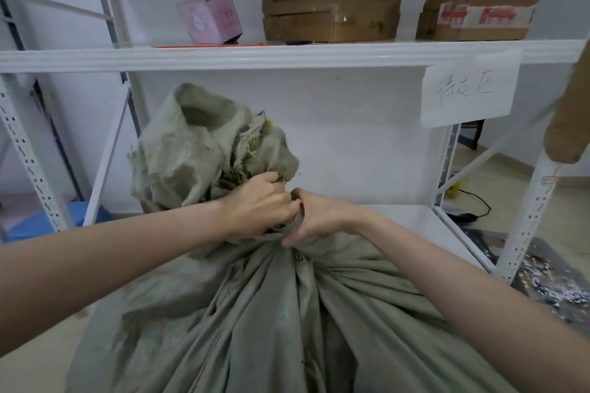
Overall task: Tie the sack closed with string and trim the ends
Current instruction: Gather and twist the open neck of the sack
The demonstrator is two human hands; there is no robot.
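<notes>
A large grey-green cloth sack (pixel 274 322) fills the lower middle of the head view, its fabric bunched into a neck. My left hand (pixel 258 204) grips the gathered neck from the left. My right hand (pixel 319 217) clamps the same neck from the right, fingers touching the left hand. The loose frayed top of the sack (pixel 198 143) flops up and to the left above my hands. On the upper shelf lie a red string (pixel 207 45) and a dark scissors-like tool (pixel 298 42), far from both hands.
A white metal shelving unit (pixel 287 56) stands right behind the sack. Its upper shelf bears a pink box (pixel 210 17) and two cardboard boxes (pixel 332 9). A handwritten paper label (pixel 469 89) hangs at right. Shredded scraps (pixel 332 290) litter the floor at right.
</notes>
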